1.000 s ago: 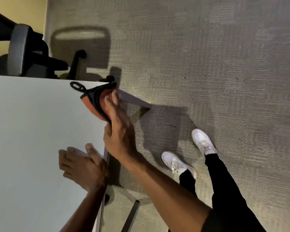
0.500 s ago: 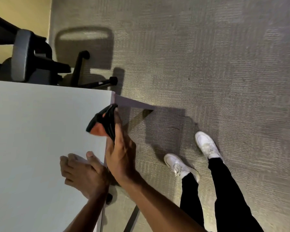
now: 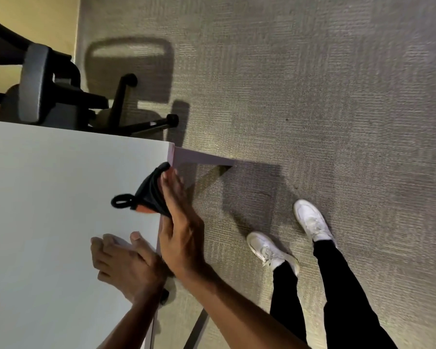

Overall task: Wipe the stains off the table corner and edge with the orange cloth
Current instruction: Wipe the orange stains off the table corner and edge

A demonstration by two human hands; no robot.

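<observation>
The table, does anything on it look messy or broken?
Nothing stands out. The white table looks plain, with no stains I can see. The right hand presses the orange cloth on its edge.

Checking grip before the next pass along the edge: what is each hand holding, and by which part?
The right hand presses the orange cloth against the table edge, fingers over its bunched side; the loop hangs free. The left hand holds nothing, resting flat.

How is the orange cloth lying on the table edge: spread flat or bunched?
Bunched. The orange cloth is gathered under the right hand, draped over the table edge.
</observation>
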